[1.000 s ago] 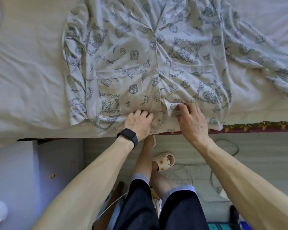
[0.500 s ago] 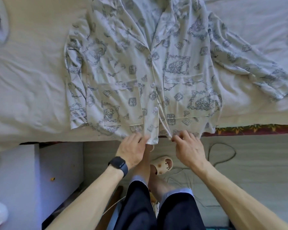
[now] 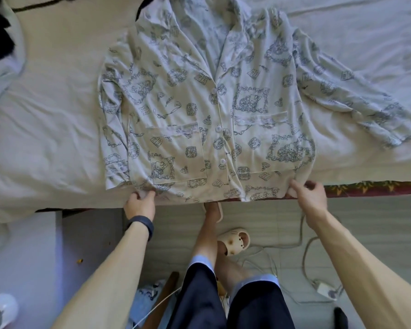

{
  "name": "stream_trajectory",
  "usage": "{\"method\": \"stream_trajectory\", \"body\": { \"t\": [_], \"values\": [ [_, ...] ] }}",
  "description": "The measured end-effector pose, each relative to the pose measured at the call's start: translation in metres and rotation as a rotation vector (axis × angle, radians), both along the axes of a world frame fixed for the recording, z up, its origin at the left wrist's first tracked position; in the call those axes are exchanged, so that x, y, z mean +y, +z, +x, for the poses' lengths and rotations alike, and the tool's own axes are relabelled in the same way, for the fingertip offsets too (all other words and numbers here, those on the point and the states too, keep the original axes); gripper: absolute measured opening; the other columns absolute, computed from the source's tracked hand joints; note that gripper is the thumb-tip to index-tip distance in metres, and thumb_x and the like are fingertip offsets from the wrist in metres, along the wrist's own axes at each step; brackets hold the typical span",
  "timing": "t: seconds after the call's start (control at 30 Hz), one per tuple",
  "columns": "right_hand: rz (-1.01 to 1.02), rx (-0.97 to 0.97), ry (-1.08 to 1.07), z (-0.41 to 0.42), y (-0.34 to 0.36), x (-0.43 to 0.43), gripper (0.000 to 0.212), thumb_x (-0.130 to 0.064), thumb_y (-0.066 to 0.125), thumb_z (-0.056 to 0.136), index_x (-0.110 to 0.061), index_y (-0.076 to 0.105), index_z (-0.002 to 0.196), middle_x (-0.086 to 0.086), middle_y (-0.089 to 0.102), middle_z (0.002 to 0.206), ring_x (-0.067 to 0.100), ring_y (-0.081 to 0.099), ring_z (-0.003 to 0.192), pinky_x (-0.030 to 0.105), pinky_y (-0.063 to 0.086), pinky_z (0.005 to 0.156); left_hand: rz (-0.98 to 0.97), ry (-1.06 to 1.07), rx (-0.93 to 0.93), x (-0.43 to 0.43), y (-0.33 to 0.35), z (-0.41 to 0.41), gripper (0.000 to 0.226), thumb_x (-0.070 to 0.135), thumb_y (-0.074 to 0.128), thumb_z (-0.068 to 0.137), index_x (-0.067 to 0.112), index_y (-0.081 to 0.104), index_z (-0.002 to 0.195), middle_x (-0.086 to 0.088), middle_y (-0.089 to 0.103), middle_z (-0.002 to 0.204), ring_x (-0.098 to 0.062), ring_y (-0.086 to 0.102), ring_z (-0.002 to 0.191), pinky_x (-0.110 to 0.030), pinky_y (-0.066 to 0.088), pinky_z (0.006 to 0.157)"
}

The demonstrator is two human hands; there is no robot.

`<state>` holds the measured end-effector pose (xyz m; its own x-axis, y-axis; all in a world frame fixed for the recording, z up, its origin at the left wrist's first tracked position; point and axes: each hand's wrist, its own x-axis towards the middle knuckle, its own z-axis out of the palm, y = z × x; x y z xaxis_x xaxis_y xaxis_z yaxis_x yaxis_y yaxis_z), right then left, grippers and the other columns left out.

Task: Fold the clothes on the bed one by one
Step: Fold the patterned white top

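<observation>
A: Now, about flattening that pale, blue-printed, button-front cotton pyjama shirt [image 3: 207,115]: where exactly?

B: Spread face-up on the cream-sheeted bed [image 3: 45,143], hem right at the near edge, collar at the far side.

A: Best way to do it?

B: Pull both lower corners evenly, toward the body and slightly apart. Go gently enough not to drag the sheet or gape the buttoned front. Check the button line for straightness before any fold.

A: And the sleeves?

B: Uneven. Note the left-side sleeve [image 3: 112,129], tucked alongside the body panel, and the long right-side sleeve [image 3: 365,108], flung outward across the sheet. Probably worth laying that one in first.

A: Hands?

B: Both arms reaching forward, spread wide. See the left hand [image 3: 140,204], black wristband [image 3: 140,225] behind it, knuckles up, fingers [image 3: 148,195] and thumb pinching the left hem corner. Same for the right hand [image 3: 311,198] at the opposite corner: thumb and forefinger nipping the hem, other fingers loosely curled behind.

A: Any risk?

B: Too hard a tug, and likely a slide of the whole shirt off toward the floor.
</observation>
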<state>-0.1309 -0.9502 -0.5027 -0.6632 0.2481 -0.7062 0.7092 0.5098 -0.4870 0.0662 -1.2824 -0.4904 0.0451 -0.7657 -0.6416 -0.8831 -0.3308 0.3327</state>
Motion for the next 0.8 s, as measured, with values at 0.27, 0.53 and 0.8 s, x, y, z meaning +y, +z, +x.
{"method": "stream_trajectory", "body": {
  "t": [0.27, 0.53, 0.8],
  "values": [
    [0.056, 0.206, -0.254, 0.021, 0.024, 0.013, 0.017, -0.032, 0.060, 0.094, -0.016, 0.055, 0.096, -0.001, 0.057, 0.079, 0.020, 0.053, 0.070, 0.032, 0.046, 0.068, -0.104, 0.050, -0.012, -0.002, 0.030, 0.033, 0.030, 0.039, 0.050, 0.103, 0.010, 0.047, 0.104, -0.010, 0.058, 0.088, -0.032, 0.056, 0.080, -0.039, 0.044, 0.073],
    [-0.146, 0.047, -0.370, 0.037, -0.007, 0.011, 0.015, -0.016, 0.065, 0.098, -0.013, 0.056, 0.108, 0.000, 0.059, 0.082, 0.009, 0.059, 0.070, 0.016, 0.047, 0.050, 0.169, -0.014, 0.056, 0.095, 0.005, -0.016, 0.034, 0.049, 0.058, 0.093, 0.015, 0.056, 0.096, -0.012, 0.071, 0.096, -0.031, 0.064, 0.085, -0.035, 0.046, 0.072],
    [-0.016, 0.001, -0.273, 0.024, -0.021, 0.015, 0.015, -0.017, 0.061, 0.095, -0.026, 0.053, 0.085, 0.000, 0.063, 0.079, 0.019, 0.063, 0.073, 0.041, 0.057, 0.077, 0.266, -0.381, 0.014, 0.155, -0.010, -0.105, 0.051, 0.054, 0.061, 0.090, 0.015, 0.049, 0.121, -0.006, 0.060, 0.116, -0.031, 0.062, 0.105, -0.038, 0.050, 0.086]
  ]
}}
